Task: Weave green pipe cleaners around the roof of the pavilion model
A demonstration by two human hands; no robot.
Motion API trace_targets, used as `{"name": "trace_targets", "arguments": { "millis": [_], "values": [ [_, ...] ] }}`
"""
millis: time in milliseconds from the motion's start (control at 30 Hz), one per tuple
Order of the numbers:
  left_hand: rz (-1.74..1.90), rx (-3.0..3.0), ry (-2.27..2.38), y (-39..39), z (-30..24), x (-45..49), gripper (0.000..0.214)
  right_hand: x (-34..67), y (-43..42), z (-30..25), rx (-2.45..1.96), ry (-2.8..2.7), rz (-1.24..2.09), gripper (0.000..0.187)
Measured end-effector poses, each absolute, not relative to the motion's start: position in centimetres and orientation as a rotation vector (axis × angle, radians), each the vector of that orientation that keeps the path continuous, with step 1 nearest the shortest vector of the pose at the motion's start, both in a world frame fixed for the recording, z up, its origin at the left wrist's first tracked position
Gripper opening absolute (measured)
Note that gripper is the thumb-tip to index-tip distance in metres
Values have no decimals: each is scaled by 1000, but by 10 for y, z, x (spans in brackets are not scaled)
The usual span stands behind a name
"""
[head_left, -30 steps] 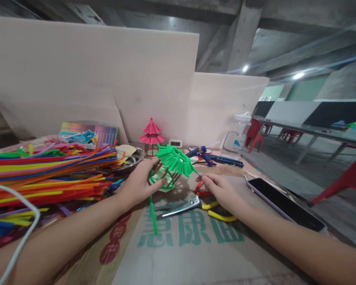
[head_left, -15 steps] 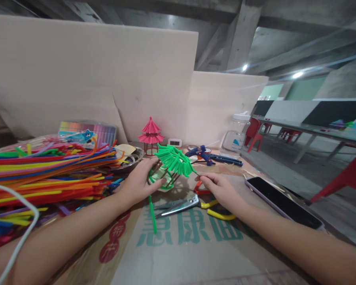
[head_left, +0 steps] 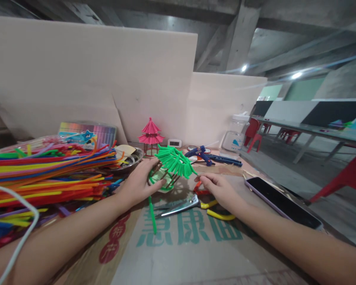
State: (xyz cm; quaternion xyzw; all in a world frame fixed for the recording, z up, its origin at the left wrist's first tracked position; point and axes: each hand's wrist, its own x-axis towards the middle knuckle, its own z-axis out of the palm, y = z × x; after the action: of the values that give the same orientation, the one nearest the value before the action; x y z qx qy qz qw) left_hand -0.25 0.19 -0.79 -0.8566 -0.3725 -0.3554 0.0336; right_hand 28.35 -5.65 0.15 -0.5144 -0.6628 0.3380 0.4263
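Observation:
My left hand (head_left: 138,183) grips the base of a small green pipe-cleaner pavilion (head_left: 172,164), tilted toward me above the cardboard sheet (head_left: 190,253). My right hand (head_left: 218,188) pinches the tip of one green roof strand at the pavilion's right edge, fingers closed. A loose green pipe cleaner (head_left: 152,215) hangs down from the model onto the cardboard. A finished pink pavilion (head_left: 150,136) stands upright behind it.
A big heap of coloured pipe cleaners (head_left: 47,174) fills the left. Scissors (head_left: 178,206) with yellow handles lie under my hands. A phone (head_left: 281,202) lies at the right edge, a blue glue gun (head_left: 206,155), a jar (head_left: 235,138) and a metal dish (head_left: 130,160) further back.
Almost nothing has moved. My right hand has shifted slightly left along the roof edge, still pinching the strand; my left hand keeps its hold.

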Motion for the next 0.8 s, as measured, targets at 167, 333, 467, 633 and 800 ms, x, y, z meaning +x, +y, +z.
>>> {"name": "trace_targets", "arguments": {
  "millis": [167, 333, 467, 633, 800],
  "values": [
    [-1090, -2636, -1132, 2, -7, -2, 54, 284, -56, 3, -1281, -1676, 789, 40],
    [-1094, -2640, -1151, 1, -5, -2, 53, 284, -55, 0, -1294, -1668, 802, 39],
    [-1096, -2642, -1168, 1, -6, -1, 54, 283, -56, 0, -1283, -1623, 923, 43],
    [-1087, -2640, -1172, 2, -8, -3, 56, 283, -58, 3, -1265, -1639, 854, 40],
    [-1100, -2646, -1170, 2, -7, -3, 56, 284, -57, 1, -1269, -1632, 868, 39]
  ]
}}
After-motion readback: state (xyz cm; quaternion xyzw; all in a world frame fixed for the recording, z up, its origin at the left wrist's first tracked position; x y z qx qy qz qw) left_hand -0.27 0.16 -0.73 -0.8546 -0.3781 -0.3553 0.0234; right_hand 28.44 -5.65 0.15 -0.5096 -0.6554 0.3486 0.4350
